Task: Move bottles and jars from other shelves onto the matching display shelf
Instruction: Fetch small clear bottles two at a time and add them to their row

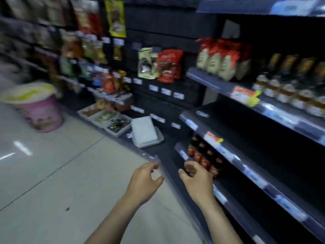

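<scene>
At the far left a round pink tub (pixel 40 110) with a pale yellow-green lid is standing on the smooth light floor (pixel 61 173), well apart from the rest. The whole view is blurring, so no label is readable.

Toward the middle the left hand (pixel 144 184) is hovering over the floor, just beside the front edge of the dark bottom shelf (pixel 168 150). Its fingers are loosely curled and are gripping nothing. The right hand (pixel 197 180) is reaching a little further in. It is also loosely curled and empty, and the two hands are apart.

Just beyond the right hand, to its right and deeper in, the dark bottles (pixel 204 155) with red labels are standing upright in rows at the left end of the low shelf (pixel 219 196). Their bodies are looking glossy, but glass or plastic I cannot tell. The right hand is the nearer one, so I am judging it is the natural one for the first grip.

Higher at the right, small round jars (pixel 284 92) with pale labels are lining the front edge of an upper shelf (pixel 219 87).
</scene>
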`<state>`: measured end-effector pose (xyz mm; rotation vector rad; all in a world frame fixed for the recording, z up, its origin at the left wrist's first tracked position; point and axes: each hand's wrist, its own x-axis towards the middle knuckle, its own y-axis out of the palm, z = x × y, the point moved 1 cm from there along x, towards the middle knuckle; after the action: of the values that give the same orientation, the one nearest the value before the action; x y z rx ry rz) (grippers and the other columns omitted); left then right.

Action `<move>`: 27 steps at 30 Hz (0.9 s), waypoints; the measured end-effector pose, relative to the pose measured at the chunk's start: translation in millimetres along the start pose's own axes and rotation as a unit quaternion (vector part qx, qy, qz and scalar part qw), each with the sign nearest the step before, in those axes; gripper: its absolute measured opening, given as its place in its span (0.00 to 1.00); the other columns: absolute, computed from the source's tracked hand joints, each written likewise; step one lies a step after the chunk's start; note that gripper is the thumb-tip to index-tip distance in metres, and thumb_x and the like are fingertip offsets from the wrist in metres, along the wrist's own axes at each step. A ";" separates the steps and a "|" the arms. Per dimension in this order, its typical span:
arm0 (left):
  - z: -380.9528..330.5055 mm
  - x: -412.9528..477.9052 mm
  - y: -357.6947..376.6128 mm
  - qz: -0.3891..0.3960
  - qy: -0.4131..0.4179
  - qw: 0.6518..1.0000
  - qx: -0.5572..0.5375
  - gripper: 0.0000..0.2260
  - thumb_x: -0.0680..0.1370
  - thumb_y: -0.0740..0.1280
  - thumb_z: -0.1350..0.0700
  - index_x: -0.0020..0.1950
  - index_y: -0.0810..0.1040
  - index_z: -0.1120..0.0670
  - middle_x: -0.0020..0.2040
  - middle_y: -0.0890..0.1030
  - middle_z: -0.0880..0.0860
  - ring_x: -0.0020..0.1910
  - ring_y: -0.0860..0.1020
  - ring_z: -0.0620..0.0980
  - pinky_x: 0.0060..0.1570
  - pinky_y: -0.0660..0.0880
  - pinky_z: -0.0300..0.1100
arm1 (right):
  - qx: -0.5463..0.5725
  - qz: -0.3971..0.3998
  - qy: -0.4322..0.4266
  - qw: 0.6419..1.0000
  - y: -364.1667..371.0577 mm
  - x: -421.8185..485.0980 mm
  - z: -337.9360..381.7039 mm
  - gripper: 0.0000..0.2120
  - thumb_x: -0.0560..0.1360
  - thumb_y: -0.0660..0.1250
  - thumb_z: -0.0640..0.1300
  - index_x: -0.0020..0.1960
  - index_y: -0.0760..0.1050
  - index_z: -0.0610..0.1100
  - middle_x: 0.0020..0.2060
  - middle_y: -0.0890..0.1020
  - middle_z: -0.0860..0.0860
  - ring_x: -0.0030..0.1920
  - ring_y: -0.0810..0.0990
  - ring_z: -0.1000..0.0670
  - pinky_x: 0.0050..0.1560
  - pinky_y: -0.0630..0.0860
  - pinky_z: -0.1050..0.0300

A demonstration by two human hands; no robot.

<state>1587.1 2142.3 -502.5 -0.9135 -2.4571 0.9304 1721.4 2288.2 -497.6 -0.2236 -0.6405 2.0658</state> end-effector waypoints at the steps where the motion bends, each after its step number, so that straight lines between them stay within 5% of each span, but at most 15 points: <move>1: 24.1 -11.5 -19.5 -0.008 -0.022 1.000 0.004 0.22 0.73 0.75 0.49 0.66 0.81 0.50 0.59 0.84 0.48 0.52 0.81 0.45 0.56 0.77 0.41 | -0.008 0.036 -0.004 0.999 29.2 -8.5 6.3 0.12 0.71 0.79 0.43 0.54 0.85 0.45 0.46 0.87 0.54 0.49 0.84 0.53 0.56 0.80 0.54; 8: 167.5 -94.6 -132.2 -0.078 -0.173 0.982 0.016 0.22 0.76 0.73 0.49 0.69 0.78 0.51 0.60 0.83 0.49 0.54 0.80 0.46 0.55 0.72 0.35 | -0.032 0.239 -0.057 0.969 210.4 -69.9 73.8 0.13 0.73 0.77 0.45 0.56 0.83 0.46 0.46 0.84 0.55 0.49 0.83 0.55 0.49 0.72 0.69; 17: 322.0 -205.5 -251.0 -0.217 -0.368 0.904 -0.010 0.21 0.77 0.73 0.48 0.69 0.78 0.51 0.60 0.83 0.49 0.52 0.80 0.45 0.55 0.75 0.39 | -0.115 0.470 -0.179 0.857 421.0 -153.7 177.5 0.16 0.76 0.74 0.49 0.62 0.81 0.45 0.55 0.84 0.53 0.54 0.80 0.54 0.55 0.72 0.63; 27: 482.3 -276.3 -416.5 -0.320 -0.508 0.799 -0.004 0.24 0.77 0.73 0.48 0.72 0.75 0.51 0.66 0.78 0.51 0.51 0.78 0.44 0.53 0.73 0.36 | -0.118 0.614 -0.259 0.736 672.3 -256.2 314.2 0.20 0.76 0.73 0.54 0.64 0.80 0.47 0.59 0.83 0.53 0.55 0.78 0.56 0.55 0.70 0.63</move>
<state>1350.5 1495.2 -590.3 0.6722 -3.2073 1.3214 1244.3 1674.3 -606.1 -0.2428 -1.3426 3.3884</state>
